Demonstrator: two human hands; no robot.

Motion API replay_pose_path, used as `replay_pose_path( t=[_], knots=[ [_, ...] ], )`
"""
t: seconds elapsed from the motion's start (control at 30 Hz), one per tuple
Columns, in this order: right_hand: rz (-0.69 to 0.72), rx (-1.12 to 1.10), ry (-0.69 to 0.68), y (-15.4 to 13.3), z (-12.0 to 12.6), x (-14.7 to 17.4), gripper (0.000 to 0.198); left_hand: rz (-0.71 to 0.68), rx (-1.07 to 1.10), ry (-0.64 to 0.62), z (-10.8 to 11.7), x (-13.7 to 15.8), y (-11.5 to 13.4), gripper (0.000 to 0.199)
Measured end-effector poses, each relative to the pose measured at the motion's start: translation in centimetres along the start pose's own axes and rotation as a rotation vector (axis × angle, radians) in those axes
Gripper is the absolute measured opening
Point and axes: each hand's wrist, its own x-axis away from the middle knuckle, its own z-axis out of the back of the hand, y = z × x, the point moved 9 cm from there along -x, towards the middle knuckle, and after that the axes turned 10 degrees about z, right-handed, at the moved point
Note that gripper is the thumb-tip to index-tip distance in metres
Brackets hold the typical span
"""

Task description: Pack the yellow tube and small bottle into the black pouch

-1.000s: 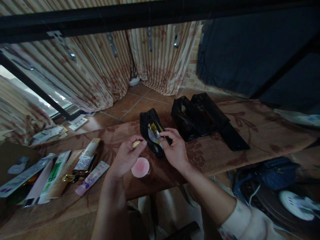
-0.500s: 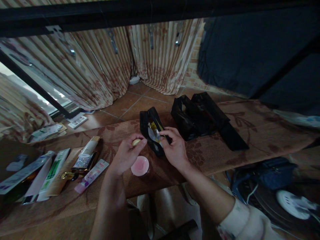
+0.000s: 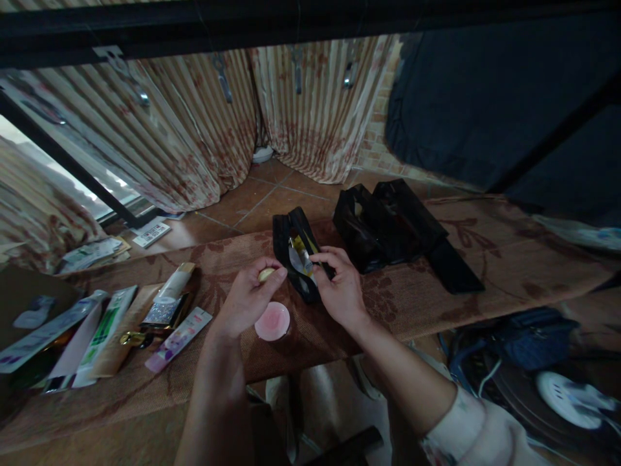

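Black pouch [image 3: 282, 243] holds yellow contents [image 3: 299, 246], right hand [image 3: 340, 286] pinching its rim, left hand [image 3: 248, 296] clasping yellowish object [image 3: 266, 274].

Long surface [image 3: 509, 259] under a brown, leaf-patterned cloth [image 3: 226, 259]. Left: a white-and-green tube [image 3: 107, 333], a tan tube [image 3: 129, 330] and a pink-and-white tube [image 3: 178, 338], roughly parallel. Centre: a round, pink-topped jar [image 3: 272, 321] near an open black pouch [image 3: 281, 234]. Right: a larger black bag [image 3: 353, 236].
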Motion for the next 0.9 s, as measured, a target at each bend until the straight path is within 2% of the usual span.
replay_pose_path(
  t=[0.9],
  knots=[
    [0.013,-0.010,-0.003,0.23,-0.17,0.11,0.022,0.028,0.040,-0.012,-0.16,0.01,-0.12,0.030]
  ],
)
